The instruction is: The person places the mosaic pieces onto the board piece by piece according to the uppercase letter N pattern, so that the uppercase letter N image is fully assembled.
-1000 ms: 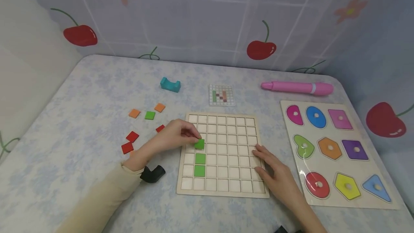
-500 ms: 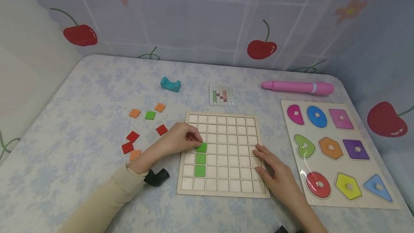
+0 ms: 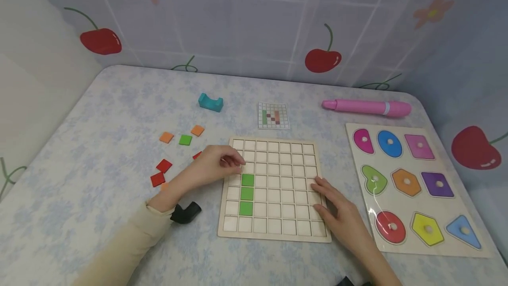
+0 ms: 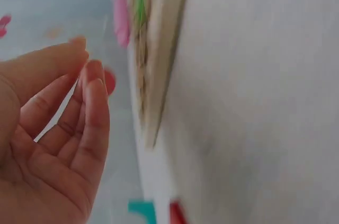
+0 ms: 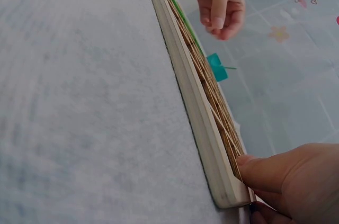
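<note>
A wooden grid board (image 3: pixel 278 197) lies on the table with 3 green square tiles (image 3: pixel 247 193) in a column of cells near its left side. My left hand (image 3: pixel 216 162) hovers just above the board's left edge, over the cells past the top green tile. Its fingers are loosely bent; in the left wrist view no tile shows between thumb and fingertips. My right hand (image 3: pixel 341 215) rests on the board's right edge, thumb and fingers relaxed against the frame. In the right wrist view its thumb (image 5: pixel 270 172) lies along the rim.
Left of the board lie loose red tiles (image 3: pixel 164 166), orange tiles (image 3: pixel 166 137) and one green tile (image 3: pixel 185 140). Behind it are a small pattern card (image 3: pixel 273 115) and a teal block (image 3: pixel 211 103). A pink pen-shaped thing (image 3: pixel 365 107) and a shape puzzle (image 3: pixel 381 208) sit right.
My left hand has set the third green tile into its cell, let go of it, and lifted slightly up and to the left. The right hand stays at the board's edge.
</note>
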`<state>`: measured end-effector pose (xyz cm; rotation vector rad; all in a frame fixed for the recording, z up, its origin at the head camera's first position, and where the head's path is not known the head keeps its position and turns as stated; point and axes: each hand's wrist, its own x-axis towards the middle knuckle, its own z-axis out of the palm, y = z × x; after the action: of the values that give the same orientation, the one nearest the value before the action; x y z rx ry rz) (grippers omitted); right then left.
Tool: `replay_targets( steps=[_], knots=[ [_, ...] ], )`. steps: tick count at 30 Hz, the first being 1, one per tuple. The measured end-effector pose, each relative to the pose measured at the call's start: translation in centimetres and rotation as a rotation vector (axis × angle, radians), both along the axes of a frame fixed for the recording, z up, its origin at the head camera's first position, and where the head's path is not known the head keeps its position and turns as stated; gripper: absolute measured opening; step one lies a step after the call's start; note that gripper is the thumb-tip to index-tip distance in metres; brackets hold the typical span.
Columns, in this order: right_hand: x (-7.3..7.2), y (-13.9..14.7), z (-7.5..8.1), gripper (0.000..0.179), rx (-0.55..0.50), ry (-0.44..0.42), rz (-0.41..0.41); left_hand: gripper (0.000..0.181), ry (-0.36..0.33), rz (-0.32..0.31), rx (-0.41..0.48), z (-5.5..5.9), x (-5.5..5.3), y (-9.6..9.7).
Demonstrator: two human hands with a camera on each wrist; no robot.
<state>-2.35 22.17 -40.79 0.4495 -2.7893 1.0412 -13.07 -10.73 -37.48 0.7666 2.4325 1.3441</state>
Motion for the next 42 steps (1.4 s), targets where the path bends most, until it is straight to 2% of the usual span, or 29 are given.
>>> replay_targets(
  steps=[4,8,12,19,22,27,29,35,42],
  knots=[
    [0.0,0.0,-0.1,0.052,-0.008,-0.004,-0.002,0.019,0.013,0.141,0.023,0.9,-1.6,-4.3],
    [0.0,0.0,-0.1,0.053,-0.006,0.002,0.002,0.029,-0.031,0.295,0.001,1.0,-2.7,-8.9],
    [0.1,0.0,-0.1,0.053,-0.008,0.008,0.002,0.038,-0.089,0.341,-0.046,0.6,-3.4,-11.3],
    [0.1,-0.1,-0.1,0.053,-0.012,0.0,-0.001,0.037,-0.101,0.325,-0.132,-0.6,-4.2,-12.1],
    [0.1,-0.1,0.0,0.053,-0.006,-0.013,-0.007,0.035,-0.061,0.307,-0.187,-1.0,-4.2,-12.1],
    [0.0,-0.1,0.1,0.053,0.004,-0.035,-0.015,0.03,0.043,0.282,-0.255,-1.0,-4.1,-11.8],
    [0.0,-0.1,0.1,0.053,0.007,-0.039,-0.016,0.028,0.057,0.281,-0.265,-0.9,-4.0,-11.6],
    [0.1,0.0,0.2,0.052,0.008,-0.036,-0.007,0.022,0.024,0.296,-0.253,-0.9,-3.9,-11.4],
    [0.0,0.1,0.0,0.053,0.002,-0.03,-0.001,0.012,0.029,0.318,-0.248,-0.4,-3.4,-11.6]
  ],
)
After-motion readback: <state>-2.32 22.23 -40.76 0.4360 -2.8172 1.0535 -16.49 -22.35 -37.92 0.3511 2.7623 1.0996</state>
